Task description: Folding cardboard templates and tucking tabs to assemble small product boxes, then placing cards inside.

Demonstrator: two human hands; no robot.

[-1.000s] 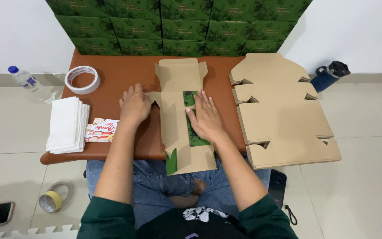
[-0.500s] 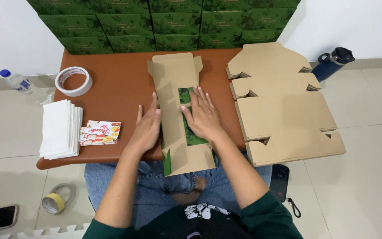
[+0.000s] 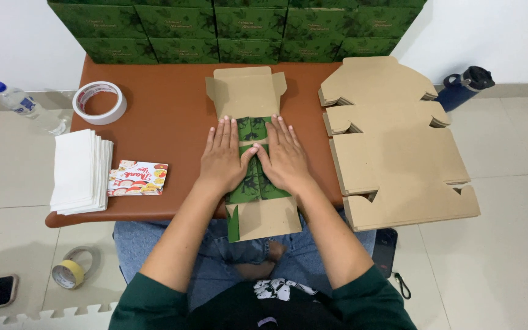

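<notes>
Flat carton blank, kraft inside, green print outside, long axis running away from the person, near end overhanging the worktop edge. Left hand and right hand flat, fingers spread, pressing side panels inward. Stacked blanks right of it; tape roll left.
</notes>
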